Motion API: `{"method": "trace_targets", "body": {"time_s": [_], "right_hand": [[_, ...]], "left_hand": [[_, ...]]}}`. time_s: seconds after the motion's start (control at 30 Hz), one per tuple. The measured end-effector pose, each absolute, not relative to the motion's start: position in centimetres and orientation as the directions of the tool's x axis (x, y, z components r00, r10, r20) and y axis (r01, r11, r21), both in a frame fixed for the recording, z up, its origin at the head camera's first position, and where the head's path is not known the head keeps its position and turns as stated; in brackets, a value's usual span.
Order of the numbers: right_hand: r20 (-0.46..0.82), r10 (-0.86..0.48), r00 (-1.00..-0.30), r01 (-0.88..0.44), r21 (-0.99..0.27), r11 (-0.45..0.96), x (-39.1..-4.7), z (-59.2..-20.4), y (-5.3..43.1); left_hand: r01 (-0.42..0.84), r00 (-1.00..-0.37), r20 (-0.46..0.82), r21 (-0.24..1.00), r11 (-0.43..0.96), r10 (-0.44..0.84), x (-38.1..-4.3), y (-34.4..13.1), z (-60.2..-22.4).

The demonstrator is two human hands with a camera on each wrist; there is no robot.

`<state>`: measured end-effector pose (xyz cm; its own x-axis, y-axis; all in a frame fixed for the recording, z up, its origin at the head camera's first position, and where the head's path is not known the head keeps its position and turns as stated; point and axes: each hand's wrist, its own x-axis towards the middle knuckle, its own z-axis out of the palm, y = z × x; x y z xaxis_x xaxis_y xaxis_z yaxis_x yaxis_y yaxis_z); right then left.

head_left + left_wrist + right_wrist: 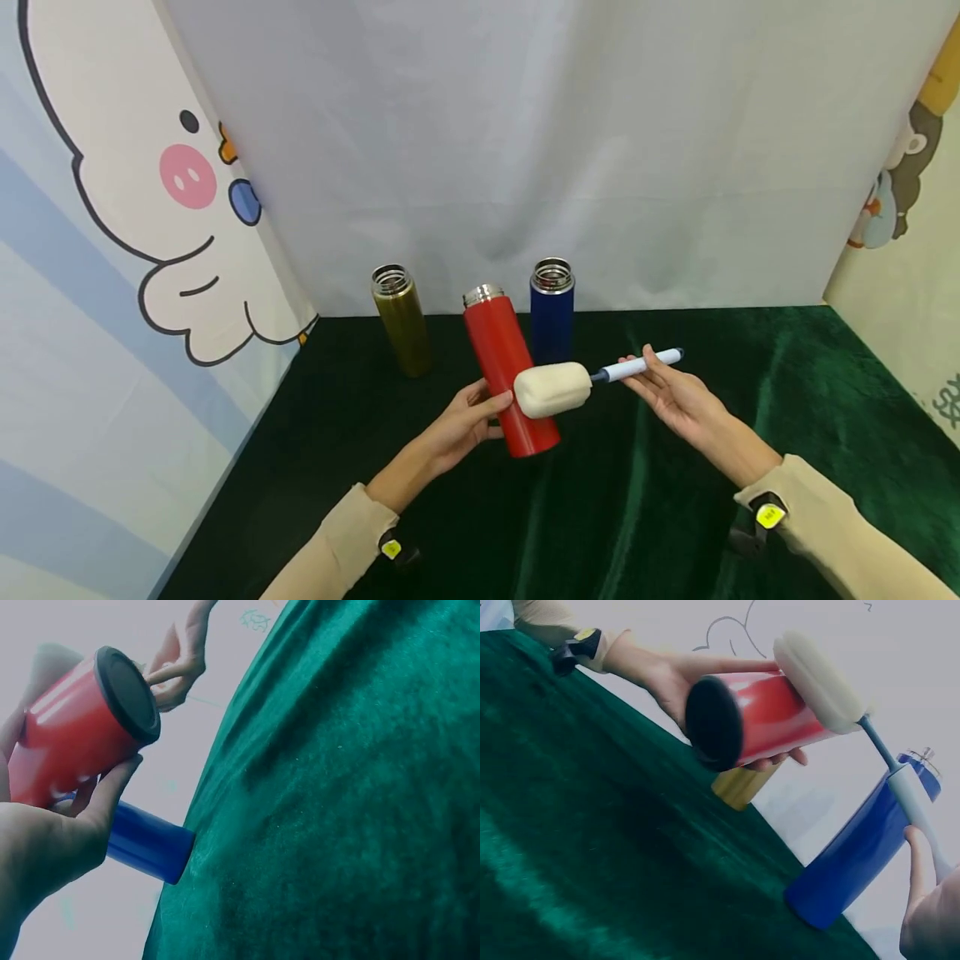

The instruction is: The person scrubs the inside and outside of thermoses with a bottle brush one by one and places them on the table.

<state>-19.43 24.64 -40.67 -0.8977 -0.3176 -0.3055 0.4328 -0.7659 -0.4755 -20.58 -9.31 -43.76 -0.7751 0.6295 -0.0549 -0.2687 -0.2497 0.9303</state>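
To the left of the right grip [678,402], by which the brush handle [625,369] is pinched, the sponge head [552,389] is held crosswise to the red bottle [497,340], which is clasped in the left grip [463,423] and tilted, its mouth [482,294] beyond that grip.

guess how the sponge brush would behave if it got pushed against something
The cream head looks like thick foam, so it probably squashes. The pale handle runs straight, so it is likely stiff. The thin neck between them might flex a little.
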Motion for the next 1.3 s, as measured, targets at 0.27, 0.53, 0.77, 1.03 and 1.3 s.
{"method": "trace_targets", "body": {"time_s": [0.27,0.53,0.77,1.03,1.3], "right_hand": [[-0.297,-0.282,-0.912,0.384,-0.376,-0.844,-21.8,-38.6,23.9],[-0.281,-0.287,-0.916,0.373,-0.329,-0.867,-23.1,-37.5,23.1],[-0.296,-0.313,-0.903,0.409,-0.366,-0.836,-23.3,-37.7,22.9],[-0.284,-0.319,-0.904,0.424,-0.506,-0.751,-22.7,-38.1,23.2],[-0.262,-0.369,-0.892,0.438,-0.703,-0.560,-21.2,-40.8,24.0]], "left_hand": [[-0.264,-0.719,-0.115,0.957,-0.116,0.685,-20.1,-9.3,-44.4],[-0.272,-0.676,-0.115,0.957,-0.102,0.727,-19.8,-9.7,-45.0],[-0.292,-0.674,-0.105,0.947,-0.133,0.731,-19.8,-10.5,-45.0],[-0.283,-0.692,-0.122,0.952,-0.113,0.711,-20.5,-10.9,-44.1],[-0.313,-0.754,-0.086,0.919,-0.240,0.651,-21.5,-10.6,-43.1]]}}
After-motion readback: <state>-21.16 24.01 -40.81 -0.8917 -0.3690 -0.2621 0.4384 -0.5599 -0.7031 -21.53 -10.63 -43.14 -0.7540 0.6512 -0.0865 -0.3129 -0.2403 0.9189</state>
